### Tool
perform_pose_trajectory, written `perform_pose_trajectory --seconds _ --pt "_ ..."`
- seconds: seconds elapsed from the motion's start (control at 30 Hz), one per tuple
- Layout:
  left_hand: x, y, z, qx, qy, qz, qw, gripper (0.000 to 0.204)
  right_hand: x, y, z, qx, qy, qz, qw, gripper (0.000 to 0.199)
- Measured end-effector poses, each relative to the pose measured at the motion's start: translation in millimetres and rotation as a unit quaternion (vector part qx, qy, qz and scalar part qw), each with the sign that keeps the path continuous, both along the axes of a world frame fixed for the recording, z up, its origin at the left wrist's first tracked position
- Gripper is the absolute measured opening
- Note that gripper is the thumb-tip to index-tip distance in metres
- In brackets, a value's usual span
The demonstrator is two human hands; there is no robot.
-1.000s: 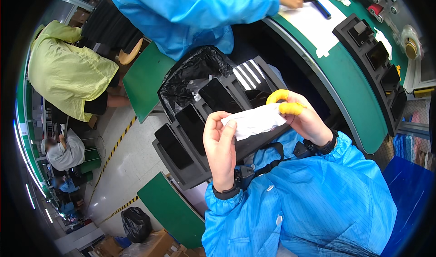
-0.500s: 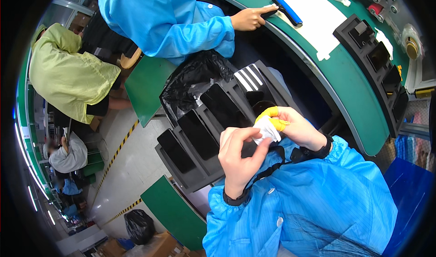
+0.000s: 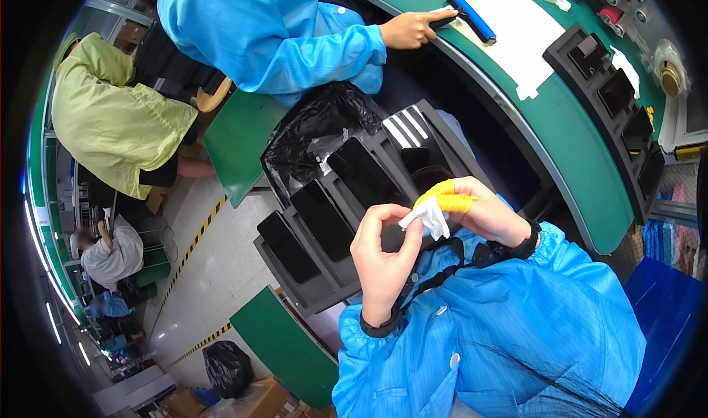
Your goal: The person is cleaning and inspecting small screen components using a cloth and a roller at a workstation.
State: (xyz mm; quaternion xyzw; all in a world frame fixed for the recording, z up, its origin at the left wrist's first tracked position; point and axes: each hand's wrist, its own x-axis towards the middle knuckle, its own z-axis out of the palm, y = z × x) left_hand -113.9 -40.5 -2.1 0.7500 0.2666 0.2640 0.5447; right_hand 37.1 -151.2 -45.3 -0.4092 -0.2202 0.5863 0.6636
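A small crumpled white cloth [image 3: 432, 217] is between my two hands, above the near edge of a dark grey slotted tray [image 3: 304, 294]. My right hand [image 3: 490, 210], with yellow finger cots [image 3: 448, 197] on its fingers, is closed on the cloth. The thumb and forefinger of my left hand [image 3: 385, 259] pinch the cloth's left end. Under and beyond my hands, several black phone-like panels lie slanted in the tray's slots, among them a left one [image 3: 286, 245], a middle one [image 3: 322, 219] and a larger one [image 3: 365, 173]. White strips [image 3: 405, 127] lie at the tray's far end.
Across from me a co-worker's hand [image 3: 409, 30] grips a blue roller [image 3: 473, 21] over a white sheet [image 3: 516, 30] on the green bench [image 3: 571, 163]. Another tray of panels [image 3: 618, 141] stands on that bench. A black bag [image 3: 299, 134] sits behind my tray.
My left thumb and forefinger have closed onto the cloth's left end, and the cloth is drawn out toward them. The co-worker's roller has shifted slightly right and down.
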Motion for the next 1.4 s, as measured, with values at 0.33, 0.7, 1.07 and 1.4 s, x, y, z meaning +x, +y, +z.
perform_pose_trajectory --seconds 0.33,0.7,1.07,1.4 --pt "-4.2 7.6 3.8 -0.26 -0.066 -0.021 0.963 0.024 0.9 -1.3 17.1 -0.06 -0.081 0.027 0.995 0.027" --pt "0.2 15.8 -5.6 0.129 -0.049 0.016 0.99 0.03 -0.8 8.3 14.7 -0.076 -0.007 -0.017 0.997 0.021" --pt "-0.9 17.3 4.3 0.272 0.043 -0.059 0.959 0.021 1.5 14.3 19.9 -0.068 -0.065 0.014 0.995 0.022" --pt "-11.9 16.5 -9.1 -0.214 -0.107 -0.066 0.969 0.004 -1.5 8.2 13.2 0.03 -0.106 0.007 0.994 0.013"
